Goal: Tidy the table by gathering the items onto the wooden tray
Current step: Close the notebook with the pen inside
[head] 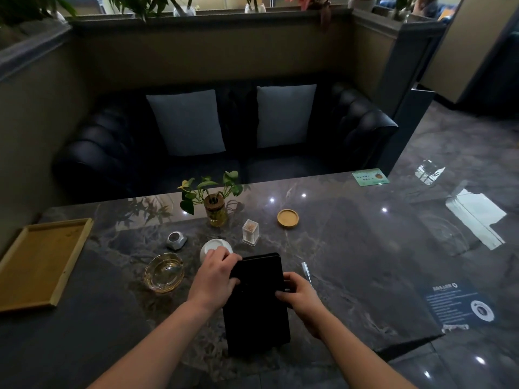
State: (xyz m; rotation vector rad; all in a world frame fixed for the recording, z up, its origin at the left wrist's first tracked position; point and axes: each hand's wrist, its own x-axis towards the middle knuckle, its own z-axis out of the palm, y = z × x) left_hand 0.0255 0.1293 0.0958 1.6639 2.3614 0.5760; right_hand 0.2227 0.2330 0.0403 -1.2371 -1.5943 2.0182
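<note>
A black folder-like book [257, 313] lies on the dark marble table [365, 262] in front of me. My left hand [214, 279] grips its upper left edge. My right hand [302, 297] grips its right edge. The wooden tray [16, 276] sits empty at the table's left edge. Around the book stand a glass ashtray [164, 272], a white round dish [214, 245] partly behind my left hand, a small silver object [176, 240], a clear toothpick box [250, 232], a wooden coaster [288, 218], a plant jar [215, 210] and a clear wrapped stick [306, 272].
A green card [370, 177] lies at the table's far right corner and a dark printed sheet [457, 303] at the right edge. A dark sofa [224, 141] with two grey cushions stands beyond the table. Glossy floor lies to the right.
</note>
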